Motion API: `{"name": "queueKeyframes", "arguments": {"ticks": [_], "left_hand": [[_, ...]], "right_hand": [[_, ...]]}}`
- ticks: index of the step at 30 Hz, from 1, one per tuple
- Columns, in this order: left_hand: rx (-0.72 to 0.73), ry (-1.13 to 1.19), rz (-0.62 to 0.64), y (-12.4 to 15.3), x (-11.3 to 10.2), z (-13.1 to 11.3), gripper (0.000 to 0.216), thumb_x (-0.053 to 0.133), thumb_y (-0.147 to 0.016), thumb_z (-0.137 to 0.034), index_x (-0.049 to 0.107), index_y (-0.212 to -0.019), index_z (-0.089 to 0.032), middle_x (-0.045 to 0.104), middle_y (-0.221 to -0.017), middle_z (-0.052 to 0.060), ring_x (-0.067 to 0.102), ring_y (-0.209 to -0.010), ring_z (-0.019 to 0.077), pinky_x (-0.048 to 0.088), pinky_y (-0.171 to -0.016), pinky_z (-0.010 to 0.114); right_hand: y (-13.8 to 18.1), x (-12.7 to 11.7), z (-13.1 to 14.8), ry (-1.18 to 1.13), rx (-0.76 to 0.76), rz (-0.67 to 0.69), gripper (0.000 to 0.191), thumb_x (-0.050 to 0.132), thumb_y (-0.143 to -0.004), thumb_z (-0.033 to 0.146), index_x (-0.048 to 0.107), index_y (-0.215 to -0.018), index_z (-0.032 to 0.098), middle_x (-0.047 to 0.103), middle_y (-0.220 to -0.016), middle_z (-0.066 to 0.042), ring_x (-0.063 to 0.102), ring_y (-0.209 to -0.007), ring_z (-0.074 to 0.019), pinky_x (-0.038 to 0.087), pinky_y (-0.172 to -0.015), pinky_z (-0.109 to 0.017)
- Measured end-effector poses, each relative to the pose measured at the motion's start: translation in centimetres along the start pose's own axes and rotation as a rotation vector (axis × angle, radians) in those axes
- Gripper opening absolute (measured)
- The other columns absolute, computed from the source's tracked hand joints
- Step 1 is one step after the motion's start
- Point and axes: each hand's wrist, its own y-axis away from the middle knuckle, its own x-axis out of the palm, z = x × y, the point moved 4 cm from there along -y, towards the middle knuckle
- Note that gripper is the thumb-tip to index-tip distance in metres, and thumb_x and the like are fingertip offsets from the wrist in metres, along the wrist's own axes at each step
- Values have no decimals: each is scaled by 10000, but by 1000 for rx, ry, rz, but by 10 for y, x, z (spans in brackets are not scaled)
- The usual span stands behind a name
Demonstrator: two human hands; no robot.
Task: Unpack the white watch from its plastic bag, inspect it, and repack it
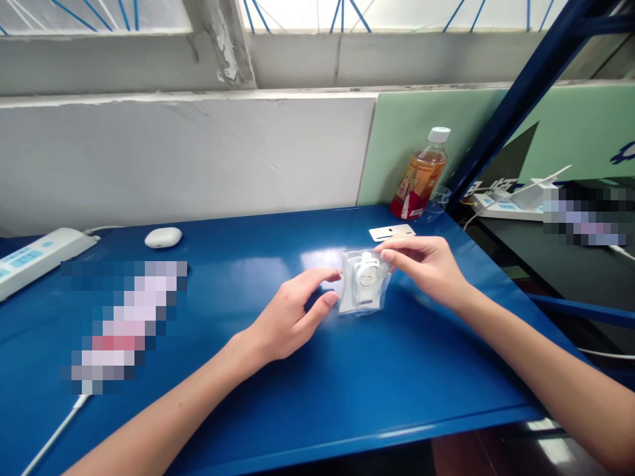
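A small clear plastic bag [346,305] stands tilted over the blue desk, with a white watch-like item [368,274] inside, round-faced on a pale backing. Thumb and fingers of my right hand [426,268] are closed in a pinch on the bag's upper right corner. At the bag's left edge is my left hand [297,311], its thumb and index finger apart; the fingertips come up to the plastic or just touch it. Just behind my right fingers lies a flat white card [391,232] with a hole in it.
On the blue desk [278,423] are a white earbud case [163,237], a white power strip [47,254] and a blurred-out device [129,317] with a white cable. A drink bottle [421,175] stands against the wall, beside a blue metal post [520,92].
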Motion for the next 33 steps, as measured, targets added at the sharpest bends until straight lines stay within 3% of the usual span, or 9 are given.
{"name": "queueKeyframes", "arguments": {"ticks": [5,9,12,15,18,21,27,30,33], "left_hand": [[-78,37,-92,-1,3,4,217,614,-954,-255,636,-1163,-198,741,-1074,27,706,-952,169,558,-885,293],[-102,53,-115,-3,4,6,138,633,-924,-173,657,-1058,-202,748,-985,3,711,-874,145,569,-834,277],[-55,-58,-181,-2,1,5,129,636,-911,-157,646,-1034,-194,736,-974,19,703,-870,157,571,-825,299],[46,-208,-183,0,1,2,241,653,-904,-203,617,-1140,-173,692,-1118,88,665,-1040,215,553,-918,366],[109,-298,-32,1,6,1,583,725,-863,-318,496,-1371,-148,531,-1415,177,502,-1326,306,457,-1083,460],[116,-353,130,1,12,2,812,747,-842,-422,358,-1493,-129,395,-1546,203,336,-1454,342,351,-1167,503],[44,-405,193,1,15,6,820,673,-861,-575,384,-1477,-118,450,-1506,210,385,-1423,357,360,-1155,517],[9,-417,170,1,13,9,814,660,-862,-591,396,-1467,-115,461,-1491,216,394,-1415,367,373,-1140,534],[-9,-415,158,0,9,14,806,641,-871,-605,400,-1470,-122,443,-1506,222,358,-1439,375,362,-1145,546]], "right_hand": [[1,8,-10,-51,155,45,215,771,-796,395,809,-871,197,787,-870,-71,682,-677,-184,570,-558,-297],[3,14,-18,-77,210,116,238,747,-820,417,800,-911,204,785,-866,-55,695,-717,-183,574,-608,-292],[4,16,-25,-44,208,155,240,721,-846,414,786,-930,198,785,-917,-59,708,-782,-196,571,-665,-302],[5,17,-29,52,159,172,222,695,-872,390,777,-943,195,783,-960,-65,711,-839,-208,556,-711,-315],[5,18,-31,201,92,166,210,664,-900,372,774,-951,201,779,-967,-66,698,-817,-208,532,-669,-320],[7,20,-31,326,-8,175,202,636,-924,340,764,-986,197,770,-961,-75,690,-805,-212,538,-666,-337],[13,25,-22,597,-330,297,275,558,-969,301,695,-1168,170,691,-1195,-150,623,-1129,-289,523,-968,-482],[14,23,-14,642,-369,389,394,590,-947,380,635,-1271,161,636,-1306,-177,574,-1234,-316,500,-1020,-514],[16,23,-12,693,-332,527,656,651,-885,489,526,-1411,118,543,-1436,-219,487,-1349,-360,451,-1085,-541]]}}
